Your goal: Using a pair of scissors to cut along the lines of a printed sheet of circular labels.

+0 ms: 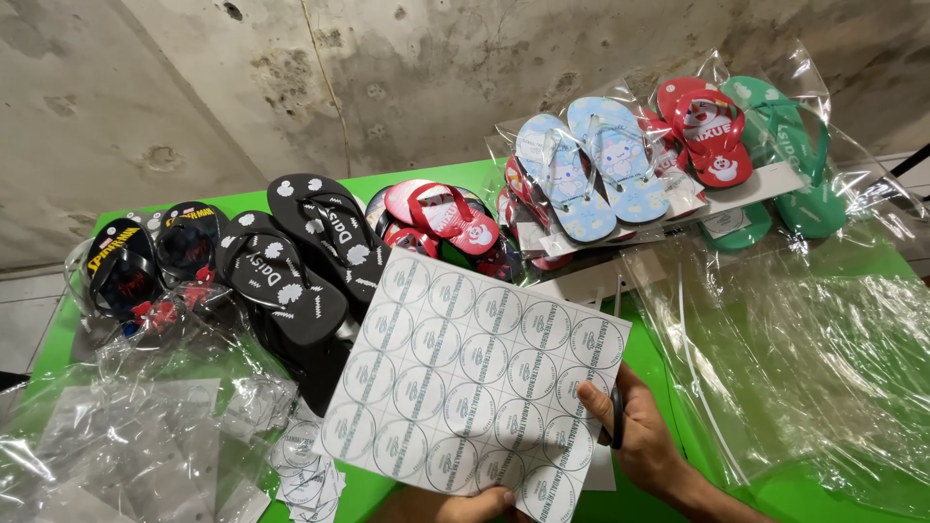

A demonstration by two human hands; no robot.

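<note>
- Sticker sheet (470, 383) tilted over the bench (775, 484), pinched at its right edge by the right hand (635, 436).
- Left hand (455, 506) pinches its bottom edge.
- Black sandals (300, 261) and clear bags (145, 426) lie beyond.

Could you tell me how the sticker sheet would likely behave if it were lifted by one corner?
The sticker sheet looks thin, so it would probably sag. Held at its lower edge by the left hand and right hand, it stays fairly flat, suggesting slight stiffness. It seems light and likely to crease if pinched hard.

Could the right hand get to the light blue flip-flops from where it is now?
Probably not directly: the right hand grips the sticker sheet and the light blue flip-flops lie wrapped in plastic.
</note>
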